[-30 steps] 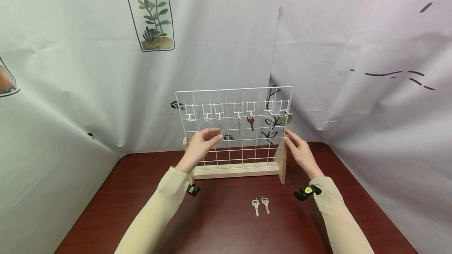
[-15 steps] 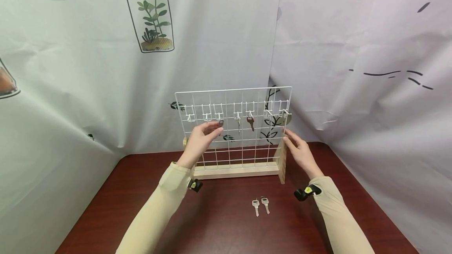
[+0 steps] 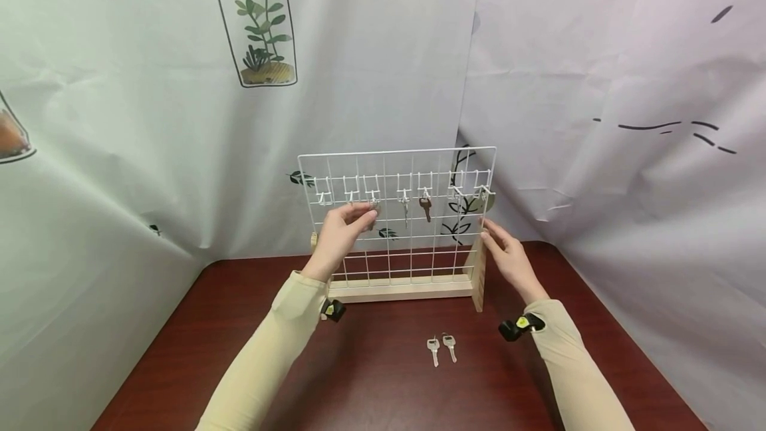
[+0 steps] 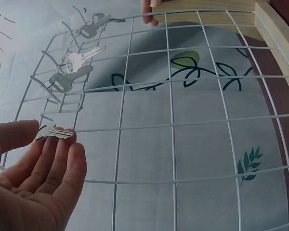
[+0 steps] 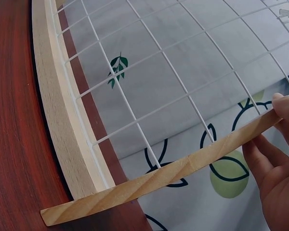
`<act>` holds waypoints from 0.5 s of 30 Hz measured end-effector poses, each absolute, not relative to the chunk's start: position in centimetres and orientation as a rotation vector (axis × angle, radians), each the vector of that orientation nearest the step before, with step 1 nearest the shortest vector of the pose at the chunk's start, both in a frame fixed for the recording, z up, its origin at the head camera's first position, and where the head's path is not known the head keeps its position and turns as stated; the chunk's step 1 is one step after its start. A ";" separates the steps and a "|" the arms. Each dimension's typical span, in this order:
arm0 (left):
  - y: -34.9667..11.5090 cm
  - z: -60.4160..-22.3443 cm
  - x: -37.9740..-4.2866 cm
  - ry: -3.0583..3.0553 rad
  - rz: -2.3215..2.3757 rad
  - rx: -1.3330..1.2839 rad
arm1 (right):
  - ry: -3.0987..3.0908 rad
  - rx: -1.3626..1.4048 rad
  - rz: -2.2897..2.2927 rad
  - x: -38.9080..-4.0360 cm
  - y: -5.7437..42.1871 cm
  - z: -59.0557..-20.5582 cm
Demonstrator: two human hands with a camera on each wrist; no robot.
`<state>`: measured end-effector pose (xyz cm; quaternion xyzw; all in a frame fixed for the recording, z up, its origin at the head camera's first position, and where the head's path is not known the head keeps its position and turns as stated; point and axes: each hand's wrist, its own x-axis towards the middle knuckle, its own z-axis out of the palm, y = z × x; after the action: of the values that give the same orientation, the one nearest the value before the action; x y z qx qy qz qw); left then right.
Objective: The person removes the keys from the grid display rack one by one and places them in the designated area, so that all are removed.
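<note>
My left hand (image 3: 340,237) pinches a silver key (image 4: 58,133) between thumb and fingers, close under a white hook of the wire grid rack (image 3: 389,238). In the left wrist view the key's head is at the hook; whether its ring is on the hook I cannot tell. My right hand (image 3: 507,257) grips the rack's wooden side post (image 5: 192,156) between thumb and fingers. To the right of my left hand, a silver key (image 3: 405,210) and a brown-looking key (image 3: 425,208) hang from hooks.
Two silver keys, a left one (image 3: 433,351) and a right one (image 3: 450,347), lie on the dark red table (image 3: 383,391) in front of the rack. Several white hooks line the grid's upper part. A printed cloth (image 3: 383,98) hangs behind and at the sides.
My left hand has risen with the key from below the hooks to the third hook from the left. The right hand stays on the post.
</note>
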<state>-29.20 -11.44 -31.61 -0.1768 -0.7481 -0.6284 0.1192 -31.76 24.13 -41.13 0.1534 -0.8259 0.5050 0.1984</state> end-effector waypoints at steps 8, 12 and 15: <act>-11.2 -31.5 -29.4 -2.129 -1.880 -0.461 | -2.316 0.429 1.426 -31.8 24.1 -41.2; -11.1 -31.4 -29.4 -2.122 -1.876 -0.450 | -2.310 0.434 1.448 -30.8 23.6 -40.2; -11.0 -31.4 -29.4 -2.117 -1.868 -0.450 | -2.322 0.436 1.425 -30.0 23.2 -39.3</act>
<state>-29.39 -11.00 -31.37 -0.1559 -0.7330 -0.6470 0.1409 -29.96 23.19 -39.27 0.1553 -0.8262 0.5070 0.1901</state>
